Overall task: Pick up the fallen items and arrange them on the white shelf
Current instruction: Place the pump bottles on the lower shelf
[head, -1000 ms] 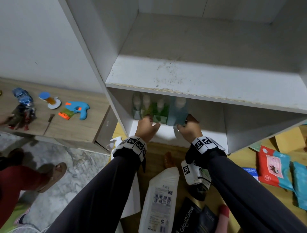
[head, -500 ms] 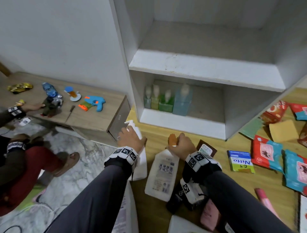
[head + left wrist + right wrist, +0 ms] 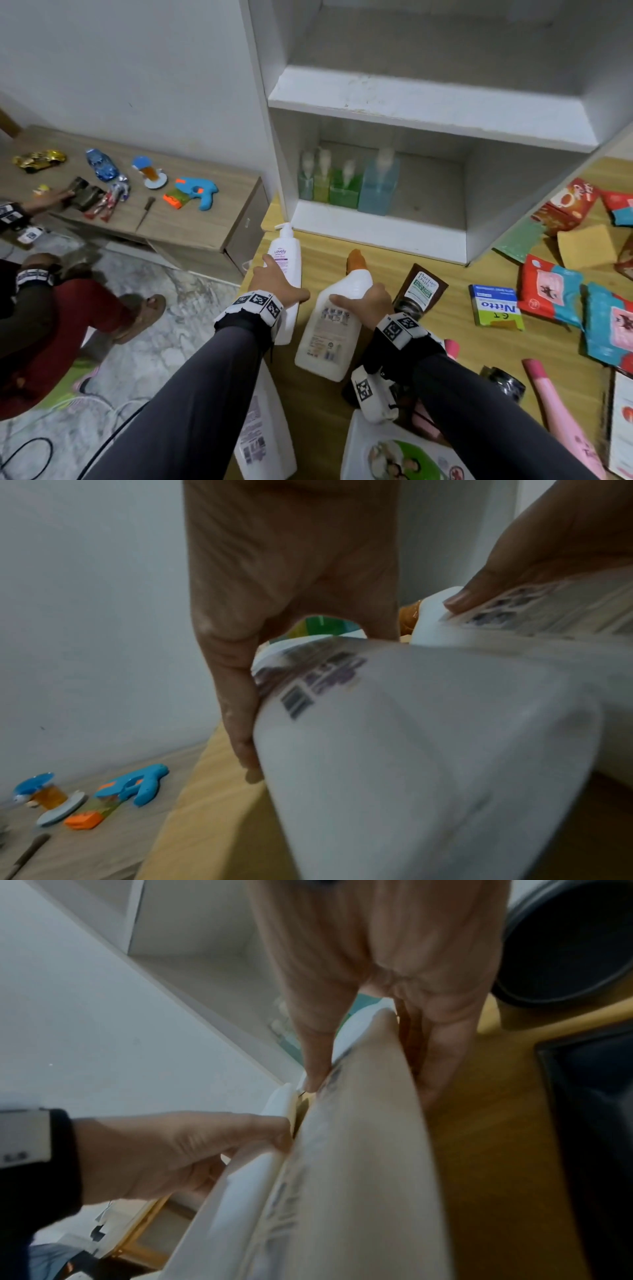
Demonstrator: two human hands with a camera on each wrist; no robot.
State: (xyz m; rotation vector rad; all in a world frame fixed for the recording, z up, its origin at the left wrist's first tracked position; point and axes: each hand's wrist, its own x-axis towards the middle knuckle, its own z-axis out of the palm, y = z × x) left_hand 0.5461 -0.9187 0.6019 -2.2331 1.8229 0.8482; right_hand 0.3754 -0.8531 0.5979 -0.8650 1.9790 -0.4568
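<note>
A white pump lotion bottle (image 3: 286, 260) lies on the wooden floor in front of the white shelf (image 3: 411, 106). My left hand (image 3: 277, 286) grips its body; in the left wrist view the fingers (image 3: 240, 696) curl round the barcoded bottle (image 3: 411, 737). Beside it lies a bigger white bottle with an orange cap (image 3: 334, 322), which my right hand (image 3: 368, 303) grips near the shoulder. In the right wrist view thumb and fingers (image 3: 315, 1042) pinch that bottle (image 3: 359, 1150). Several soap dispensers (image 3: 346, 185) stand in the shelf's lower compartment.
A brown tube (image 3: 423, 286), a Nitto box (image 3: 496, 308), wipe packs (image 3: 548, 284) and a pink bottle (image 3: 561, 411) are scattered on the floor at right. Another white bottle (image 3: 263, 428) lies near me. At left, a low wooden cabinet (image 3: 191, 226) holds toys; another person (image 3: 34, 308) crouches there.
Both hands left the dispensers in the lower compartment and came down to the floor. The left hand took the lotion bottle and the right hand the orange-capped bottle.
</note>
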